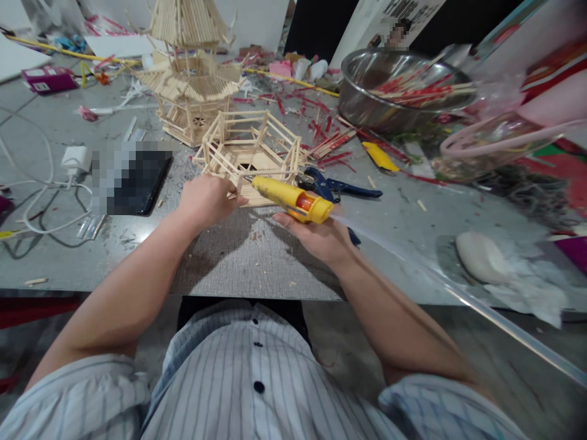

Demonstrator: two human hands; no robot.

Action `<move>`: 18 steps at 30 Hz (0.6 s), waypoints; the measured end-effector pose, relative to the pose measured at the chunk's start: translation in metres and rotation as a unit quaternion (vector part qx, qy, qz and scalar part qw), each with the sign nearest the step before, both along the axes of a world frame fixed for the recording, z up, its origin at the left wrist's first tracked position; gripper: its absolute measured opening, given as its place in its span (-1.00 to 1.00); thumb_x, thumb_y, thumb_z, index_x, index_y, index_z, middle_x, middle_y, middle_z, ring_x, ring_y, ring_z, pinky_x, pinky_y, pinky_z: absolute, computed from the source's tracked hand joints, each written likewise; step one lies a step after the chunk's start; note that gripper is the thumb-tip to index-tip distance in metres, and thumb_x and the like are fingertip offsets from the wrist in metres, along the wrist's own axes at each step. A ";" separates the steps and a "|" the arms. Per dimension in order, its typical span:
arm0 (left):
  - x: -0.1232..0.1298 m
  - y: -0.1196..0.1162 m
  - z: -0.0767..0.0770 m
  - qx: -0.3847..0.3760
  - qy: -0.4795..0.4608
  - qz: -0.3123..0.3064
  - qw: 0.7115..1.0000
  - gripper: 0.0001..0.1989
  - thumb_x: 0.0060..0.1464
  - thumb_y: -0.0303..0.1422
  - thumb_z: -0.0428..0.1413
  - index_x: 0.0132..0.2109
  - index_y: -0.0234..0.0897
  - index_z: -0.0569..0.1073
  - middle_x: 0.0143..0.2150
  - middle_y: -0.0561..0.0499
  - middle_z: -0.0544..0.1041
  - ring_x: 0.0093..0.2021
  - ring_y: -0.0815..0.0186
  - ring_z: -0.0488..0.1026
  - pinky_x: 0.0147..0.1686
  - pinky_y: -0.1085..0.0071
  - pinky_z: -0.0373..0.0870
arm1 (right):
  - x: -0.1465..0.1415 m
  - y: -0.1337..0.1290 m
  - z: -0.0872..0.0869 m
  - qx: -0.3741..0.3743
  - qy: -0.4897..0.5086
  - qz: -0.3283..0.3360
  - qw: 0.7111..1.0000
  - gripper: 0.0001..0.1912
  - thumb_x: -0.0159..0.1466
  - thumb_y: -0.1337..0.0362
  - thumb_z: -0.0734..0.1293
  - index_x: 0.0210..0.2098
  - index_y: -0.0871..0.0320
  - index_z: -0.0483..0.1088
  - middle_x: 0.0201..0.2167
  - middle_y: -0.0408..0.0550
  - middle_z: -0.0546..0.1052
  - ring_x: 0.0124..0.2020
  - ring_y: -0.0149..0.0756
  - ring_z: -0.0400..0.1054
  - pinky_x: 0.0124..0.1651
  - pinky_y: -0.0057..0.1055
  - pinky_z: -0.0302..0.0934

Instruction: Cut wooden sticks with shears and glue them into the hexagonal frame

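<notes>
My right hand [316, 235] is wrapped round a yellow glue gun [291, 198], with a long clear glue stick [477, 305] trailing from its back end. The gun's nozzle points left at the near side of a many-sided frame [293, 153] of thin wooden sticks. At that frame's near left corner is my left hand [208, 198], its fingers pressed together; whatever they pinch is too small to make out. Just behind the frame stands a tiered stick pavilion [192, 85] with sloping roofs.
Blue-handled pliers [353, 188] lie right of the gun. A black phone [147, 180] and white charger [76, 159] are at left. A steel bowl [353, 98] holding sticks stands back right, near red scraps. A white mouse-shaped object [479, 255] lies at right.
</notes>
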State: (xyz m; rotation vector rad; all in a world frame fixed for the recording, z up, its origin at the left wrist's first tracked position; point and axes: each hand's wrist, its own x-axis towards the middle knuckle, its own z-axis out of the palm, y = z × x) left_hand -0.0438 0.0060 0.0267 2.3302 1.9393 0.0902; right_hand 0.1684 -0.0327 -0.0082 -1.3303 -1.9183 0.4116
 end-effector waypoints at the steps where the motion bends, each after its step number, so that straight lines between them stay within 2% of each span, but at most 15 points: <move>1: 0.000 0.000 0.000 0.000 0.002 0.000 1.000 -0.58 0.12 0.01 0.04 -0.07 -0.11 0.59 -0.24 -0.10 0.60 -0.13 0.15 0.49 -0.21 0.34 0.29 | 0.000 0.000 0.000 0.003 -0.002 -0.001 1.000 -0.64 0.19 -0.09 0.32 -0.18 0.01 0.47 -0.24 -0.07 0.60 -0.17 -0.10 0.50 -0.09 -0.13 0.39; 9: -0.001 0.002 -0.002 0.004 -0.004 -0.006 1.000 -0.56 0.12 0.02 0.02 -0.07 -0.14 0.60 -0.24 -0.14 0.59 -0.15 0.12 0.50 -0.23 0.30 0.30 | -0.001 -0.002 0.000 0.012 0.041 0.013 0.999 -0.62 0.19 -0.06 0.34 -0.10 0.00 0.46 -0.20 -0.10 0.60 -0.16 -0.15 0.50 -0.06 -0.14 0.40; 13: -0.001 0.002 -0.002 0.003 -0.005 -0.005 1.000 -0.55 0.12 0.01 0.02 -0.07 -0.16 0.60 -0.23 -0.17 0.59 -0.15 0.09 0.50 -0.23 0.27 0.31 | -0.002 -0.002 0.001 0.010 0.031 0.006 0.999 -0.66 0.20 -0.04 0.33 -0.14 0.00 0.47 -0.24 -0.10 0.59 -0.20 -0.17 0.50 -0.08 -0.18 0.40; 18: -0.001 0.001 -0.002 -0.001 -0.012 -0.001 1.000 -0.56 0.12 0.01 0.03 -0.07 -0.13 0.59 -0.21 -0.13 0.59 -0.12 0.11 0.49 -0.16 0.28 0.30 | -0.003 -0.001 0.001 0.017 0.044 0.015 0.999 -0.63 0.19 -0.05 0.34 -0.13 0.03 0.47 -0.19 -0.09 0.60 -0.16 -0.14 0.50 -0.05 -0.16 0.39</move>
